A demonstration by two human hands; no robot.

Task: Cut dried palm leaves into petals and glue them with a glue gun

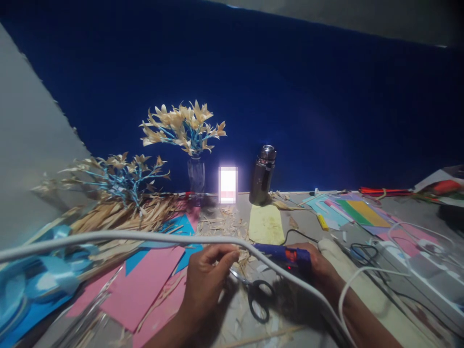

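My right hand (317,261) is wrapped round a blue glue gun (270,252), whose small red light glows and whose nozzle points left. Close to that nozzle, my left hand (210,268) is closed with thumb and forefinger pinched together. What lies in this pinch, if anything, is too small to make out. Scissors (261,295) with black handles lie on the table between the two hands, their blades reaching toward my left fingers. Beyond the glue gun is a pale yellow sheet (267,224) with stains.
A white cable (145,237) crosses in front of my view. Dried flowers (183,125) stand in a glass vase (196,176) by a steel flask (263,176). Left are pink paper (143,285) and dried husks (123,215); right, a power strip (424,275) and a yellow glue-stick-sized object (322,222).
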